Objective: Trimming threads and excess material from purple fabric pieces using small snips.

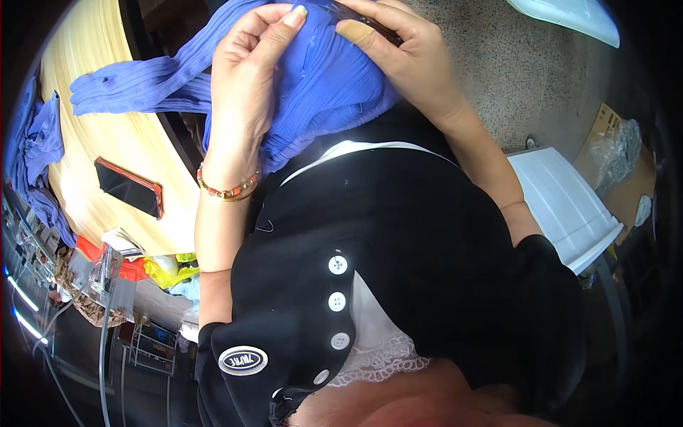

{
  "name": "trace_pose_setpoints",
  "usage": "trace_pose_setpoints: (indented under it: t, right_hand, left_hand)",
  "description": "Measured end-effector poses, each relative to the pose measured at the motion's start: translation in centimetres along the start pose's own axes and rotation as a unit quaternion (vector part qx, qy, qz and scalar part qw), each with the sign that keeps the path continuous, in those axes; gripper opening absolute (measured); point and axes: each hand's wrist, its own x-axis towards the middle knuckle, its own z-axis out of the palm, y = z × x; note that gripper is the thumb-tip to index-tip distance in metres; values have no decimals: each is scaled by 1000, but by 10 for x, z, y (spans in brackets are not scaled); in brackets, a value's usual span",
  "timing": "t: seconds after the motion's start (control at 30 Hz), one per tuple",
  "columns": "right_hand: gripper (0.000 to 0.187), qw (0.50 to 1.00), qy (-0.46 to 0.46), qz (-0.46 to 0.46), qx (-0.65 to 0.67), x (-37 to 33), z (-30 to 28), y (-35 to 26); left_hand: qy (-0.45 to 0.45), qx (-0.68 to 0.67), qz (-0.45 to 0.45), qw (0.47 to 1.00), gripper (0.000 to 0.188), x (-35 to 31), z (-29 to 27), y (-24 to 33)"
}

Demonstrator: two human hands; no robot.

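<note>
A periwinkle-blue ribbed knit garment [320, 92] lies bunched over my lap, with a sleeve-like length of it stretching left onto the table. My left hand [252, 60] is closed in a pinch on the garment near the top edge of the view. In my right hand [409, 53] is a dark, slim tool [366, 21]; its tip is close to the fabric, and its exact kind is partly hidden by my fingers. Tan tape wraps the right thumb. A few loose pale threads show on the knit between the hands.
At left is a light wood table [92, 43] with a phone [128, 187] in a red-edged case. More blue garments [44, 135] hang at its far-left edge. Yellow and red plastic bags [171, 270] sit below it. A white plastic bin [562, 203] and cardboard [637, 178] stand at right.
</note>
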Motion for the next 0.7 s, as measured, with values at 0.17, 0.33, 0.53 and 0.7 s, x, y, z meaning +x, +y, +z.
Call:
trace_pose_setpoints:
  t: [0.17, 0.33, 0.53, 0.7]
  right_hand:
    - [25, 970, -47, 193, -142, -2, -1, -8]
    - [24, 997, -7, -67, -40, -4, -1, 28]
    - [25, 997, 6, 66, -37, 0, -4, -1]
    - [27, 997, 17, -73, 30, 1, -1, 11]
  left_hand:
    - [12, 26, 19, 999, 20, -5, 3, 2]
    - [-5, -16, 28, 999, 21, -5, -1, 2]
    - [7, -33, 14, 999, 21, -5, -7, -1]
    - [16, -24, 19, 999, 21, -6, -1, 2]
